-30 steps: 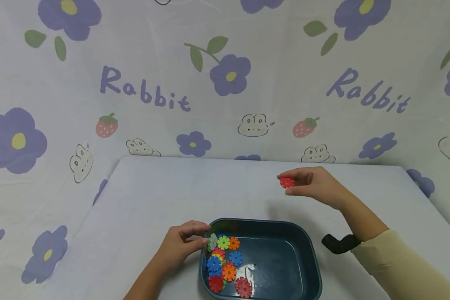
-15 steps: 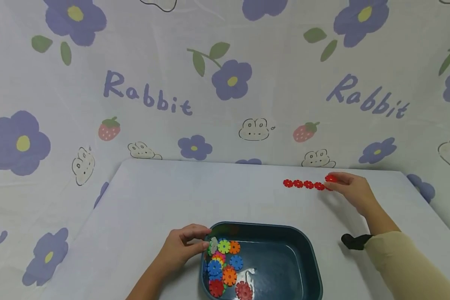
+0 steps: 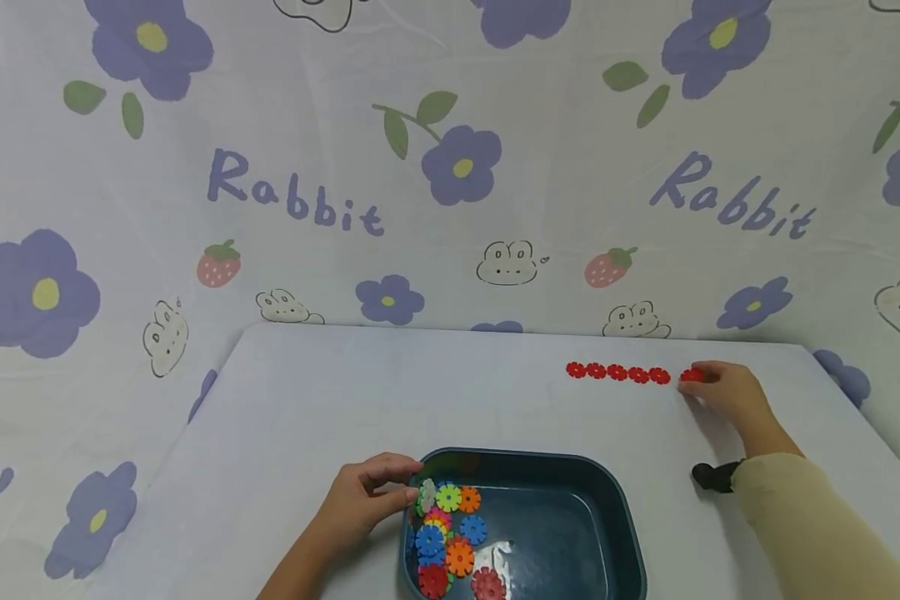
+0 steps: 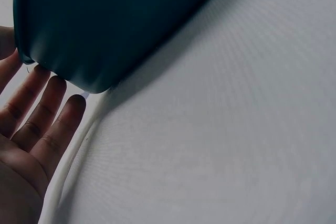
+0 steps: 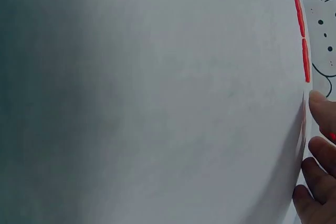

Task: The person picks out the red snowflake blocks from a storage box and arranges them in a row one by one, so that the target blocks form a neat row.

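At the far right of the table, my right hand (image 3: pixel 731 396) pinches a red snowflake disc (image 3: pixel 692 375) between thumb and fingers, close over the white surface. Just left of it runs a straight row of several red snowflake discs (image 3: pixel 618 372), with a small gap before the held one. The right wrist view shows the row edge-on (image 5: pixel 306 59) beside the thumb. My left hand (image 3: pixel 363 500) holds the left corner of a dark teal tray (image 3: pixel 622 517), thumb at the rim and fingers (image 4: pixel 65 124) against its outer wall.
Several mixed-colour snowflake discs (image 3: pixel 459 557) are heaped along the tray's left side. Behind the white table (image 3: pixel 345 383) hangs a cloth printed with purple flowers and rabbits (image 3: pixel 461 167). A black strap end (image 3: pixel 712 477) hangs from the right wrist.
My right hand has moved rightward from over the row's left part to past its right end, lowering the red snowflake disc. My left hand has stayed at the tray corner.
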Action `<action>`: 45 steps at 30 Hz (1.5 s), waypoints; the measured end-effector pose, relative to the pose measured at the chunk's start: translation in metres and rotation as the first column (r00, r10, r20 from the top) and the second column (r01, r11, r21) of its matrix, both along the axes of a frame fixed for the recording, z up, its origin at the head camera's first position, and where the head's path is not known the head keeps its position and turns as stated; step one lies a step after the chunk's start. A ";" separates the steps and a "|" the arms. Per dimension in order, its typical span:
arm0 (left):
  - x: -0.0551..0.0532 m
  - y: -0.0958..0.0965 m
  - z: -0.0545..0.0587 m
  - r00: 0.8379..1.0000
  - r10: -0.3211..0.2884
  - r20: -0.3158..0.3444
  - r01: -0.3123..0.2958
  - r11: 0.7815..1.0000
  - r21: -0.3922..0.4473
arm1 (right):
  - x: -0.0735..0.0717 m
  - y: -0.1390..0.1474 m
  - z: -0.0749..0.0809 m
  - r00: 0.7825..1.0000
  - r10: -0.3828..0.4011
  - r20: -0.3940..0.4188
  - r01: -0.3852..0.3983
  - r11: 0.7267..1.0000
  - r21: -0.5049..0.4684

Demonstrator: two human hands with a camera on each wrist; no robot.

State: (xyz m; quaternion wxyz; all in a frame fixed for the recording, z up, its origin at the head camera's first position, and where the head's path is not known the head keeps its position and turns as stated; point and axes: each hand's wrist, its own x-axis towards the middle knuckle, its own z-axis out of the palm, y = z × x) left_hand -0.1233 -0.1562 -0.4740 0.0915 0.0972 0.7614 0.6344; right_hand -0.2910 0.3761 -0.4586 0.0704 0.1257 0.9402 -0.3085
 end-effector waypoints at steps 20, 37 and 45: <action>-0.002 -0.002 -0.002 1.000 -0.002 -0.009 0.002 1.000 0.005 | -0.008 -0.007 0.007 0.995 0.081 0.064 -0.088 0.990 0.112; -0.002 -0.001 -0.004 1.000 -0.008 -0.013 0.008 1.000 -0.006 | -0.006 -0.056 0.044 0.967 0.233 -0.100 -0.230 0.972 0.038; -0.002 0.000 -0.004 1.000 -0.001 -0.018 0.001 1.000 -0.019 | 0.036 -0.166 0.098 0.762 0.549 -0.344 -0.595 0.803 -0.038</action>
